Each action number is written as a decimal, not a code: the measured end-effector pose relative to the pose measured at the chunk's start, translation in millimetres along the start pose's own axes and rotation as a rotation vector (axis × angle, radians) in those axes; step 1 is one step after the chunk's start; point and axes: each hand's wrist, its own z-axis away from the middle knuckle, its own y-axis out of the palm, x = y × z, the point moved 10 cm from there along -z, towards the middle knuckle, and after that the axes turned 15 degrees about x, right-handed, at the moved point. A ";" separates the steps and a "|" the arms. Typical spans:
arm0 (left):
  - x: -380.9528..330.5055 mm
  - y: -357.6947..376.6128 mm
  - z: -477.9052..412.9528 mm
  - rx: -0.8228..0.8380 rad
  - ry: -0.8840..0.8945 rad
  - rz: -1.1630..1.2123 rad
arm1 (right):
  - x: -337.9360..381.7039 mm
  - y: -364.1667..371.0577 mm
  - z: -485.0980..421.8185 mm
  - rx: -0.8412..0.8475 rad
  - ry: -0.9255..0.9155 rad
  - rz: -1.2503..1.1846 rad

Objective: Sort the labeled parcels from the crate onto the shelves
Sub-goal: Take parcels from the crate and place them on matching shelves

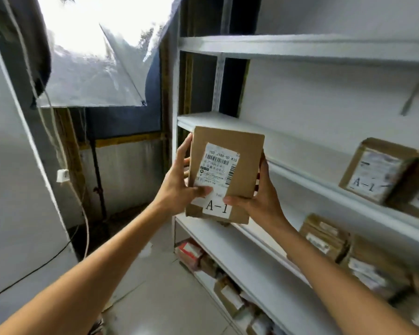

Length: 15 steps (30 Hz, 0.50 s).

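Note:
A brown cardboard parcel (237,155) with a white shipping label marked "A-1" is held up in front of the white shelf unit (312,170). My left hand (179,182) grips its left edge, thumb on the label. My right hand (259,197) grips its right edge and lower corner. The parcel hovers at the left end of the middle shelf, facing me. Another parcel marked "A-1" (377,170) stands on that same shelf to the right. The crate is out of view.
Several more parcels (329,238) lie on the shelf below, and others (228,293) on the lowest shelf near the floor. The top shelf (300,48) is bare. A studio softbox light (102,52) on a stand with cables stands at the left.

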 end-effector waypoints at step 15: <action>-5.6 116.9 -195.1 0.242 0.182 0.072 | -50.9 -180.6 -18.7 -0.320 0.092 0.205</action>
